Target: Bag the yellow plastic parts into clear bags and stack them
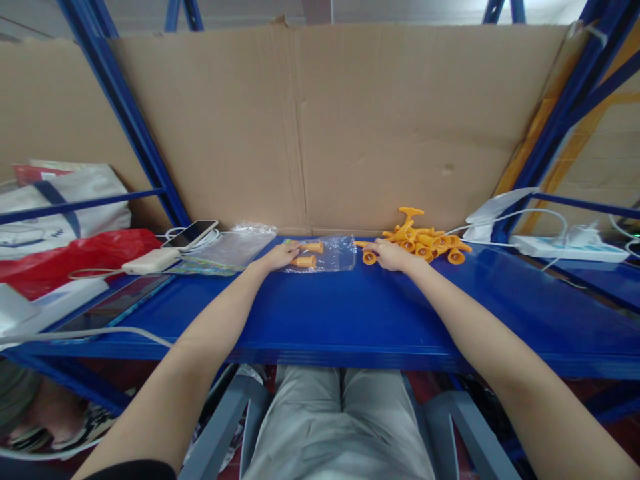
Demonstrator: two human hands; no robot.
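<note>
A clear plastic bag [343, 255] lies flat on the blue table, with two orange horn-shaped plastic pieces [305, 262] in or on it; I cannot tell which. My left hand [281, 256] is closed on the bag's left end, its fingertips beside the two pieces. At the left edge of a heap of similar orange pieces [423, 252], my right hand [393, 256] has its fingers closed around one orange horn-shaped piece [369, 258], whose flared end shows. One piece with a T-shaped end [411, 212] sticks up from the heap's top.
More clear bags [245, 241] lie left of my left hand, by a phone [193, 235] and a white power bank [151, 261]. A tablet [117, 303] rests at the left edge. Cardboard [350, 127] walls the back. A power strip [570, 249] with cables is at right.
</note>
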